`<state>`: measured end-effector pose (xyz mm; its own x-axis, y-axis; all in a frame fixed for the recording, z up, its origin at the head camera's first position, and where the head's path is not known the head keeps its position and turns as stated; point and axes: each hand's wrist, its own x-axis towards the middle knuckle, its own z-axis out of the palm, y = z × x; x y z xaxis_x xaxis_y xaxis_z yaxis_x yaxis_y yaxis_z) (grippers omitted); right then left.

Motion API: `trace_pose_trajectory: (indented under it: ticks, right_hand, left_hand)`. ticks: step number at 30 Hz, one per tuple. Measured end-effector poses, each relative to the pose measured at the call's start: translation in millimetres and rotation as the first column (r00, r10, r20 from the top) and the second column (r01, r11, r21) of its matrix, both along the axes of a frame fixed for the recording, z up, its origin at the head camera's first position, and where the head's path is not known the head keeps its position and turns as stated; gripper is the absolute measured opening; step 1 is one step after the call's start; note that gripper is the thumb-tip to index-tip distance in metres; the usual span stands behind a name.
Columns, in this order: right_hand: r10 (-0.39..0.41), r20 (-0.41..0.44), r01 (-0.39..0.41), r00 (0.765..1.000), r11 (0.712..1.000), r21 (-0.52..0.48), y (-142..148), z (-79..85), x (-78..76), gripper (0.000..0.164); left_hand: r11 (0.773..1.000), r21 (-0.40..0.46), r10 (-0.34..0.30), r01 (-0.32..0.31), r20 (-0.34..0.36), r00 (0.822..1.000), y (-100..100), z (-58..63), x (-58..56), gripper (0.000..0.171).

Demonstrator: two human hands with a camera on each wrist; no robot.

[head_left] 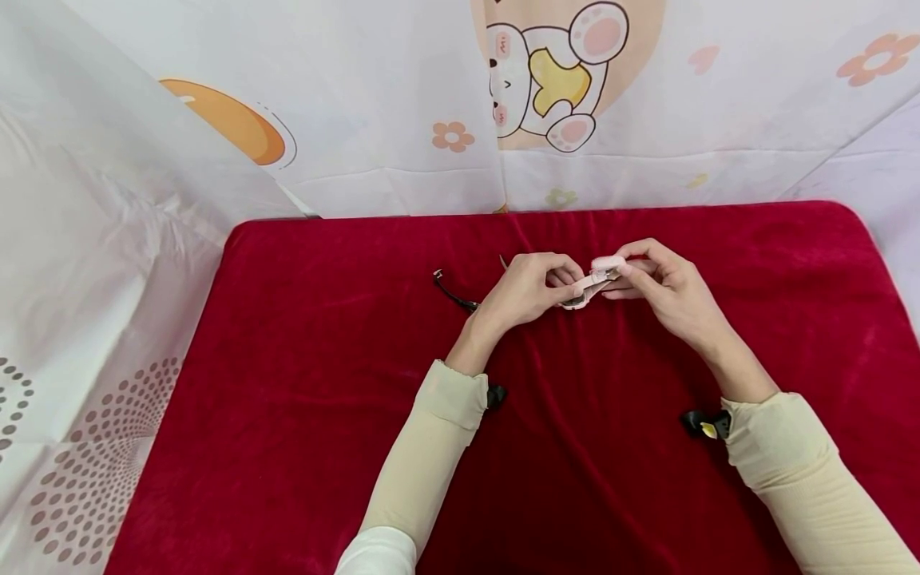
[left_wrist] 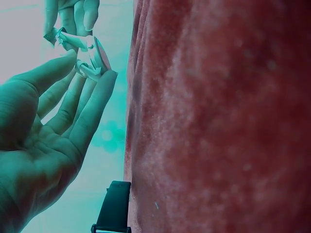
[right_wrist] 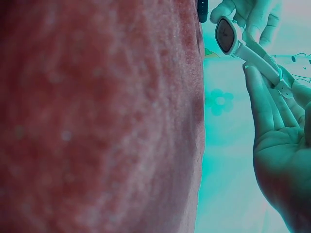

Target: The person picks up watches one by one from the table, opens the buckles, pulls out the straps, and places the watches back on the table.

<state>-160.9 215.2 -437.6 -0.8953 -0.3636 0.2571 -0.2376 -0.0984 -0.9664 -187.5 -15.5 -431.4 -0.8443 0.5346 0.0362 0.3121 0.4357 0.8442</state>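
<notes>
Both hands hold a pale pink wristwatch [head_left: 591, 283] just above the red cloth. My left hand [head_left: 528, 289] pinches it at the watch case, thumb on one side and fingers on the other. The round dial [right_wrist: 225, 35] shows by the left fingers in the right wrist view. My right hand [head_left: 672, 297] grips the far end of the band, where the strap [right_wrist: 262, 64] doubles back at its buckle. Close behind the left hand lies a black strap [head_left: 454, 301], partly hidden by that hand; its dark band [left_wrist: 114, 206] shows in the left wrist view.
A red velvet cloth [head_left: 323, 399] covers the table, with soft folds in the middle. White printed curtains [head_left: 374, 120] hang behind it and on the left. Black wrist devices [head_left: 496, 397] sit at the cuffs of the beige sleeves [head_left: 783, 447].
</notes>
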Motion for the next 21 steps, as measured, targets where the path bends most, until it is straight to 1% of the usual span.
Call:
trace_pose_trajectory:
  ticks: [8, 21]
  right_hand:
    - [0.000, 0.000, 0.000, 1.000, 1.000, -0.016, 1.4, -0.4, -0.9, 0.021]
    - [0.001, 0.017, 0.000, 1.000, 0.999, -0.034, 1.2, -1.3, -1.0, 0.018]
  left_hand:
    - [1.000, -0.006, 0.001, -0.001, 0.006, 1.000, 0.5, 0.0, -0.4, 0.005]
    - [1.000, -0.027, 0.005, -0.004, 0.025, 1.000, 1.1, 0.7, -0.6, 0.005]
